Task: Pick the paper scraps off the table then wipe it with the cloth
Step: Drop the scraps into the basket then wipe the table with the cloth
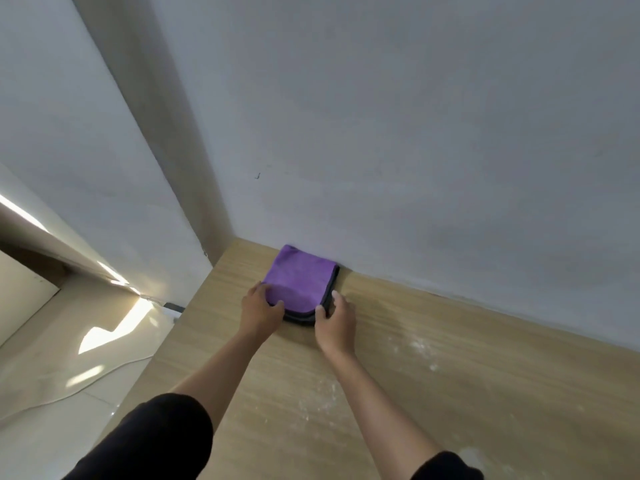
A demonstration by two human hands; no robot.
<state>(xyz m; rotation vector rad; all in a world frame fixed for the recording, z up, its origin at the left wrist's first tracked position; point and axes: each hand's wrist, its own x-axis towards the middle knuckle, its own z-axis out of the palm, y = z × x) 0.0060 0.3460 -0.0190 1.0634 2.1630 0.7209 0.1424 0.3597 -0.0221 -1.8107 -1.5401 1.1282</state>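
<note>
Two grips at near corners of folded cloth (300,284): left hand (260,308), right hand (336,318); layered edge faces right.

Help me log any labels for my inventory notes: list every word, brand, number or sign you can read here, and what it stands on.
No readable text anywhere in this view.
purple cloth: plain, no tag or brand showing.
wall: only a small dark mark, too small to read as any letter.
table: wood grain and pale smears, no print.
</note>
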